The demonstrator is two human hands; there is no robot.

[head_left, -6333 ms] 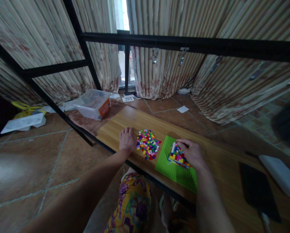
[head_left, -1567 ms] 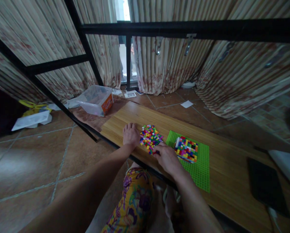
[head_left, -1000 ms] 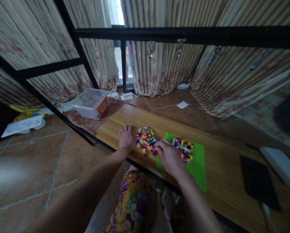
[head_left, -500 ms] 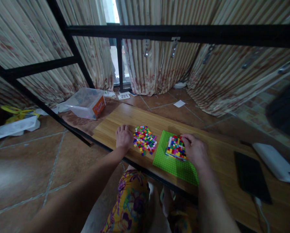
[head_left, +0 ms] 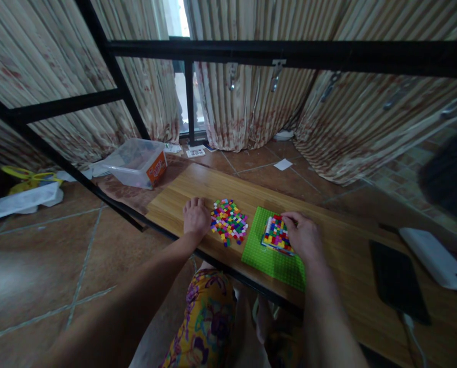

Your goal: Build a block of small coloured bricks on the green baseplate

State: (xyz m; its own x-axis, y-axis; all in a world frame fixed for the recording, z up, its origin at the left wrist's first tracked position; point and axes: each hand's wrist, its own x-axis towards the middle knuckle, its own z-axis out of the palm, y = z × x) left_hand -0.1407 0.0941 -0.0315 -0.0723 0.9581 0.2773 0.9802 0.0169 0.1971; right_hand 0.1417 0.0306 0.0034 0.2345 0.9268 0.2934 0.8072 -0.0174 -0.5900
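A green studded baseplate (head_left: 268, 259) lies on the wooden table (head_left: 228, 186). On it stands a multicoloured block of small bricks (head_left: 274, 234). My right hand (head_left: 303, 237) rests against the block's right and far side, fingertips pinched on its top far edge; whether a brick is between them I cannot tell. A loose pile of small coloured bricks (head_left: 229, 223) lies left of the baseplate. My left hand (head_left: 195, 219) lies flat on the table just left of that pile, holding nothing.
A black phone (head_left: 397, 280) and a white power bank (head_left: 435, 258) lie at the table's right end. A clear plastic box (head_left: 138, 162) sits on the tiled floor beyond the left end. Black metal frame bars (head_left: 274, 53) cross above; curtains hang behind.
My right hand moved from the loose brick pile over to the brick block on the baseplate and now presses at its far edge. My left hand stayed put.
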